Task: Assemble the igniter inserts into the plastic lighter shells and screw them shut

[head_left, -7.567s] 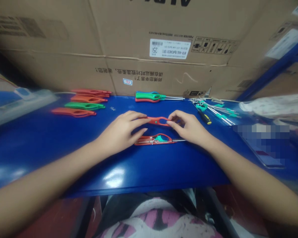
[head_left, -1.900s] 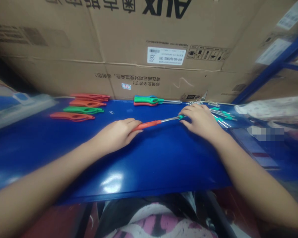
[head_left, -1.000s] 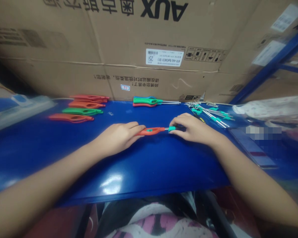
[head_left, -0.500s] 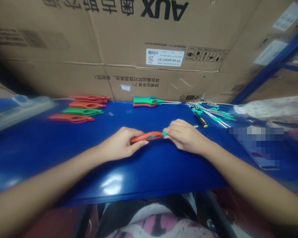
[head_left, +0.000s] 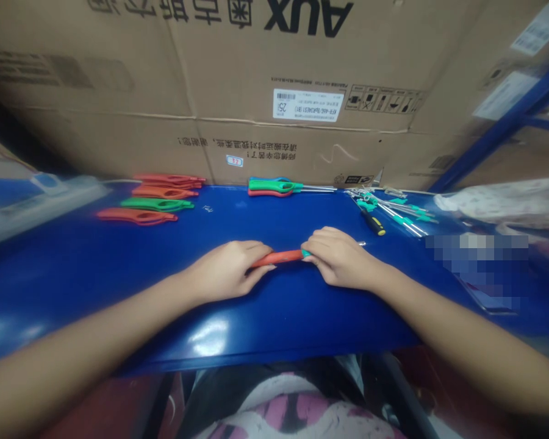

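Observation:
My left hand (head_left: 229, 272) and my right hand (head_left: 339, 259) both grip a red plastic handle piece (head_left: 279, 258) with a teal tip, low over the blue table (head_left: 119, 268). The left fingers wrap its left end and the right fingers close over its teal right end. A thin metal rod pokes out to the right of my right hand. Most of the piece is hidden by my fingers.
Red and green handle shells (head_left: 155, 198) lie at the back left. Finished green and red tools (head_left: 279, 185) rest by the cardboard box (head_left: 274, 91). A black-and-yellow screwdriver (head_left: 375, 221) and teal-tipped metal rods (head_left: 402, 207) lie at the right.
Both hands drew the red piece nearer to me and closed tighter around it. The right hand slid left along the rod until it covered the teal end.

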A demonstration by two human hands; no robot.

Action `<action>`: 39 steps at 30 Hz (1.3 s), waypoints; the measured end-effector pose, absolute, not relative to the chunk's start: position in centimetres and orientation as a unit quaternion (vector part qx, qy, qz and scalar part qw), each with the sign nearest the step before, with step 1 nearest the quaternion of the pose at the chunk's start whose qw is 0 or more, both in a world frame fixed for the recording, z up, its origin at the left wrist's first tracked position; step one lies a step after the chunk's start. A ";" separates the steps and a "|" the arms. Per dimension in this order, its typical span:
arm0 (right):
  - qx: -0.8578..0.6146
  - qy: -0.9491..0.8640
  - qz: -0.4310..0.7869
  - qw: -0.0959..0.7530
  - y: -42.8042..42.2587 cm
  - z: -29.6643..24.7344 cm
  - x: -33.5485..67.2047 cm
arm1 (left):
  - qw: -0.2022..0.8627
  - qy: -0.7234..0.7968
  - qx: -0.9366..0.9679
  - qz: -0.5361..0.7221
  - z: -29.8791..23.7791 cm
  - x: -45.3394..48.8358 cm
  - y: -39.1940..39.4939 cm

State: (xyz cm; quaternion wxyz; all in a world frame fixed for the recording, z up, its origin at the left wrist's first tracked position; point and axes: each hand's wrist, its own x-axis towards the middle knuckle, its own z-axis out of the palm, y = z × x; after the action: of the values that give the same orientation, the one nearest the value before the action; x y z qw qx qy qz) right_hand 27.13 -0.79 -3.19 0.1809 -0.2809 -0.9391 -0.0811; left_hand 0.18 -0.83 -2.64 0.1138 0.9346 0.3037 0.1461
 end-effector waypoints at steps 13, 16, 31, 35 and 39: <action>-0.406 -0.875 0.112 0.238 0.7 -3.9 27.1 | -0.048 0.393 0.910 0.127 -1.7 0.1 0.1; -0.367 -0.889 0.100 0.256 1.1 -3.6 27.7 | -0.006 0.409 0.901 0.143 -1.9 -0.2 0.5; -0.354 -0.910 -0.037 0.210 0.4 -3.5 28.8 | 0.115 0.380 0.875 0.276 -3.0 0.2 0.1; -0.370 -0.909 -0.046 0.185 0.4 -3.2 28.7 | 0.131 0.388 0.871 0.273 -2.7 0.2 0.2; -0.390 -0.899 -0.039 0.198 0.7 -2.8 28.6 | 0.188 0.416 0.832 0.316 -2.5 0.4 0.6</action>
State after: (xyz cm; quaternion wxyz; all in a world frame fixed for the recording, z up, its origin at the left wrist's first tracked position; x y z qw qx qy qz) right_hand 28.63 0.65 -2.76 0.1977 -0.3898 -0.8986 -0.0391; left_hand 0.37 0.56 -2.51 0.1879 0.8316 0.4162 0.3160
